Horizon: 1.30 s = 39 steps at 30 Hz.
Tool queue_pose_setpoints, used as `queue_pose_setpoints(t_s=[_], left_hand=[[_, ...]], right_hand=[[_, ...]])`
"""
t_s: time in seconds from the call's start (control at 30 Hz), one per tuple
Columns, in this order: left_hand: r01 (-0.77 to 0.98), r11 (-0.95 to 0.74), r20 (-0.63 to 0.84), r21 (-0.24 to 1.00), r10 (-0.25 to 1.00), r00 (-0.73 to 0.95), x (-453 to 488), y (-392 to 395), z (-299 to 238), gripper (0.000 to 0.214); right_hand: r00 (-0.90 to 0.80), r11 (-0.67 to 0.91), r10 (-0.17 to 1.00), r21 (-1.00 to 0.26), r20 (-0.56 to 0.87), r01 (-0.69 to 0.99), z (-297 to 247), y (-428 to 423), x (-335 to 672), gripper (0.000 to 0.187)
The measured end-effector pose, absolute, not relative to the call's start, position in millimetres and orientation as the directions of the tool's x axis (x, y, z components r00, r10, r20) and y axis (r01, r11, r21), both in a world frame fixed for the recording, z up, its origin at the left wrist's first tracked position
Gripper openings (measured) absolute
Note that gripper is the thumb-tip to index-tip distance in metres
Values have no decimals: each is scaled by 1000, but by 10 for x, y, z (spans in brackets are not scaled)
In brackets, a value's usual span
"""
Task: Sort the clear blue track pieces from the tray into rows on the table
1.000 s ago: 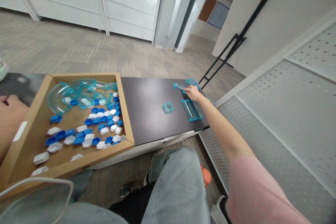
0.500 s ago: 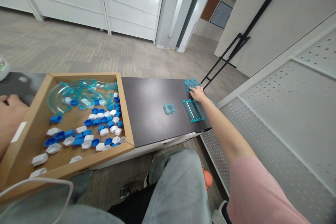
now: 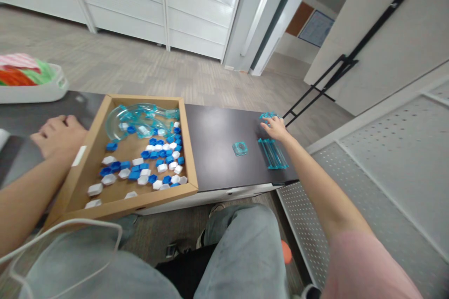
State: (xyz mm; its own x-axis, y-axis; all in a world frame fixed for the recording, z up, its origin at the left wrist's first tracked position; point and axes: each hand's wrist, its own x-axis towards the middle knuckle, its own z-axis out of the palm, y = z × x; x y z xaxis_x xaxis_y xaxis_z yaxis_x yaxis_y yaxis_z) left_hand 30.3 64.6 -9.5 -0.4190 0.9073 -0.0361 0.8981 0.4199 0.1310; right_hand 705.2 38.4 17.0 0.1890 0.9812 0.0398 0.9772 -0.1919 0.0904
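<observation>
My right hand (image 3: 275, 128), fingers apart, is at a small group of translucent teal plastic pieces (image 3: 267, 115) by the table's far right edge; it partly covers them. Just nearer to me lie several teal tubes (image 3: 273, 154), side by side. Left of these sits a square teal piece with a round centre (image 3: 240, 148). My left hand (image 3: 59, 136) rests on the dark tabletop, fingers loosely spread, beside a cardboard tray (image 3: 191, 163). Inside the tray are many blue and white hexagonal pieces (image 3: 143, 180) and a clear teal curved track part (image 3: 115, 126).
A white basin (image 3: 45, 91) with colourful cloth stands on the far left. A white cable (image 3: 87, 221) runs across my lap. Perforated grey panels (image 3: 379, 149) border the right side. An orange object (image 3: 286, 252) is down beside my knee.
The view has swung left, bringing the basin and all of my left hand into sight. My right hand's fingers are more spread over the teal pieces. The pieces appear to stay put.
</observation>
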Motion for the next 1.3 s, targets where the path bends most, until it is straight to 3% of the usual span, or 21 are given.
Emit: queue_pose_setpoints(t_s=[0.1, 0.27, 0.43, 0.7, 0.87, 1.0, 1.13, 1.3], left_hand=[[874, 415, 40, 253, 898, -438, 244, 606, -106, 80], [866, 374, 34, 331, 913, -407, 306, 569, -34, 71], [864, 341, 82, 369, 915, -396, 327, 540, -60, 72], [867, 356, 123, 350, 900, -419, 328, 610, -146, 80], [866, 348, 134, 360, 899, -416, 328, 603, -142, 83], [868, 329, 154, 373, 900, -407, 320, 601, -158, 84], [871, 334, 152, 360, 900, -408, 321, 580, -142, 83], [884, 314, 117, 346, 920, -373, 314, 547, -100, 81]], right_hand=[[-7, 2, 994, 46, 108, 999, 252, 491, 6715, 60], [-328, 345, 922, -53, 205, 937, 504, 512, 5609, 54], [-481, 507, 859, -157, 177, 848, 644, 417, 4183, 47], [-445, 426, 896, -280, -6, 860, 470, 712, 3199, 39], [-337, 319, 941, -443, 39, 838, 424, 817, 3286, 35], [-291, 288, 951, -656, 108, 698, 401, 813, 3381, 32], [-308, 233, 946, -877, 103, 420, 422, 734, 3537, 36], [-312, 245, 937, -934, 159, 259, 462, 580, 3883, 37]])
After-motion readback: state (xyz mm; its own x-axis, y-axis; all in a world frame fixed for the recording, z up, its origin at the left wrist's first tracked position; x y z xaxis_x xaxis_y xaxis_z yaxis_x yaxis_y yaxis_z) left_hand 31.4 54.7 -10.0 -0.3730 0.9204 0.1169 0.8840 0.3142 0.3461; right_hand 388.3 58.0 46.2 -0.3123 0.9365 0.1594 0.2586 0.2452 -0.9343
